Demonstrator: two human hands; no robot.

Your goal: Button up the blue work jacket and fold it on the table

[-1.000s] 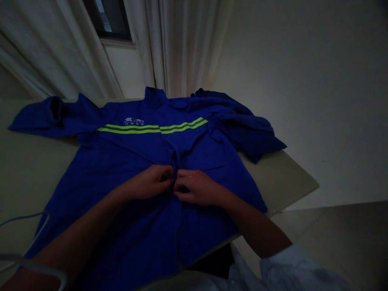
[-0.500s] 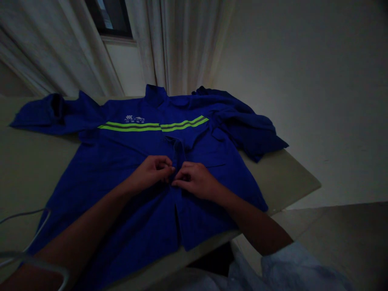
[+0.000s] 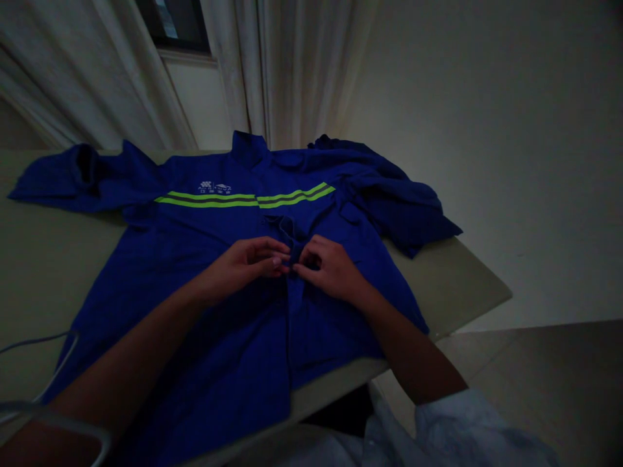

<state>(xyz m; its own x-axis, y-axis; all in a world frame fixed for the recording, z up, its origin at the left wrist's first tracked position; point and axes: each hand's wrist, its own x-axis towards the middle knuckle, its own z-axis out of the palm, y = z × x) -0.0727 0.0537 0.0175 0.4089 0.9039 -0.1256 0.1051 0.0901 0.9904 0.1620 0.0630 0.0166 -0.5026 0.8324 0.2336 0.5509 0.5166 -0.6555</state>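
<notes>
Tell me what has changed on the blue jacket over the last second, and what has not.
Both hands have moved up the front closure of the blue jacket, away from the person, toward the reflective stripes. The left hand and right hand still pinch the front edges together, now higher on the placket. The jacket remains spread flat on the table, with its sleeves lying as before; the curtains are unchanged.

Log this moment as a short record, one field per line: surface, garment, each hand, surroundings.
surface: pale table
garment: blue work jacket lying front up, yellow-green stripes across the chest
left hand: left hand pinching the front opening at mid-chest
right hand: right hand pinching the same edge, fingertips meeting the left
surroundings: pale curtains behind, dark window, white cable at the left
</notes>
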